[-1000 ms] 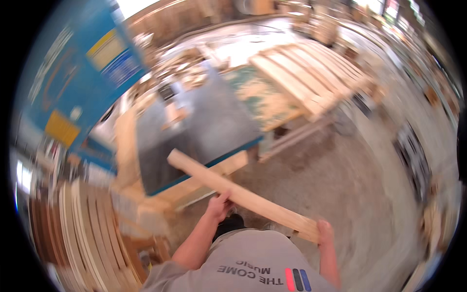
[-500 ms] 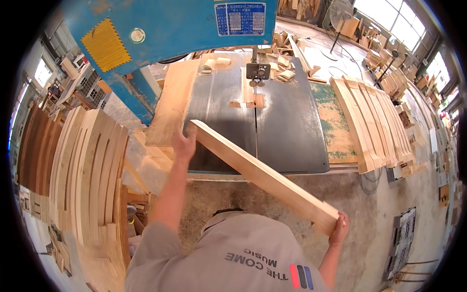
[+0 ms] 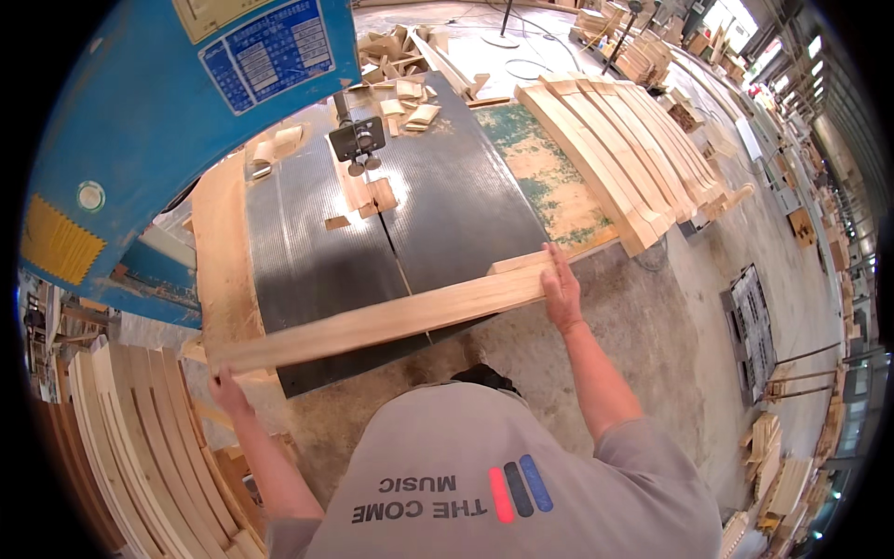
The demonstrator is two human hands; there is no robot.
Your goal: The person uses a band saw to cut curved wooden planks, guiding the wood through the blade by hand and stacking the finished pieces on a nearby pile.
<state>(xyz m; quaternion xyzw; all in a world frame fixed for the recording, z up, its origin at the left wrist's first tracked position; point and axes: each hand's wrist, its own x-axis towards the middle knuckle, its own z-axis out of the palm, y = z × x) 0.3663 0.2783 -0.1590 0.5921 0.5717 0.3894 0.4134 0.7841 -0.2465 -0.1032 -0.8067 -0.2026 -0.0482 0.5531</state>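
Note:
A long, pale wooden plank point(image 3: 400, 323) spans the near part of the dark saw table point(image 3: 466, 191), held between my two hands. My left hand point(image 3: 229, 391) is closed on its left end, where motion blurs the wood. At the right end my right hand point(image 3: 561, 291) grips the plank, fingers over its far edge. That end has a thicker, stepped profile. Beyond the plank, the blade guide point(image 3: 358, 140) of the blue band saw point(image 3: 121, 130) hangs over the table, with small wood pieces by the slot.
Shaped wooden planks point(image 3: 615, 149) lie side by side on a worn green board point(image 3: 535, 163) at the right. More planks point(image 3: 140, 438) stand at the lower left. Wood offcuts point(image 3: 410, 102) are heaped at the table's far edge. A dark grated panel point(image 3: 750, 321) lies on the floor.
The plank has swung round: its right end moved up and away from me, its left end down toward me. My hands moved with it. The view has turned rightward.

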